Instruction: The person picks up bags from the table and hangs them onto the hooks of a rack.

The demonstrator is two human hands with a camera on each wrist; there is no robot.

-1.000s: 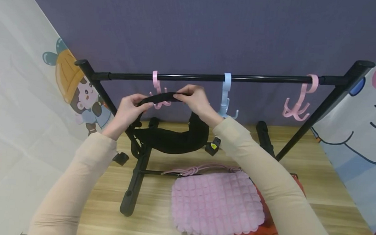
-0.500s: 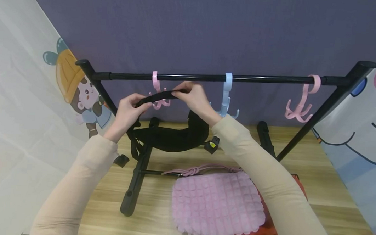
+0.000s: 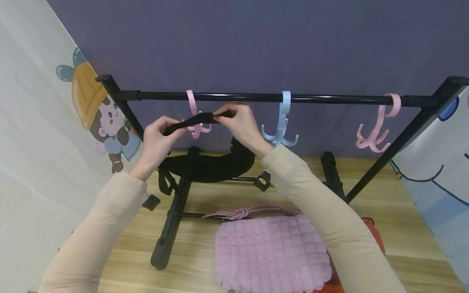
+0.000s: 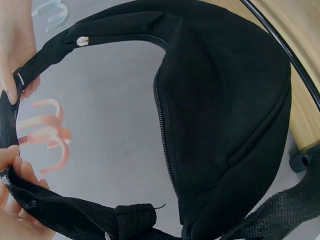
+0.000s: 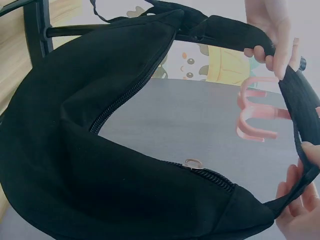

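A black zippered shoulder bag (image 3: 209,167) hangs by its strap (image 3: 202,118) between my two hands. My left hand (image 3: 157,140) pinches the strap's left part, and my right hand (image 3: 241,124) pinches it farther right. Just behind the stretched strap is a pink multi-prong hook (image 3: 191,101), which hangs on the black rail. In the left wrist view the bag body (image 4: 225,100) curves round, its zipper facing the strap. The right wrist view shows the zipper pull (image 5: 192,163) and the pink prongs (image 5: 255,120) near the strap, apart from it.
The black rack's rail (image 3: 237,96) also carries a blue hook (image 3: 282,118) and another pink hook (image 3: 375,127). A pink quilted handbag (image 3: 272,254) lies on the wooden floor over a red item (image 3: 326,289). Black rack legs (image 3: 169,231) stand at the left.
The black bag has risen slightly and shifted left, still held by the strap in both hands. The left pink hook has tilted and moved slightly on the rail.
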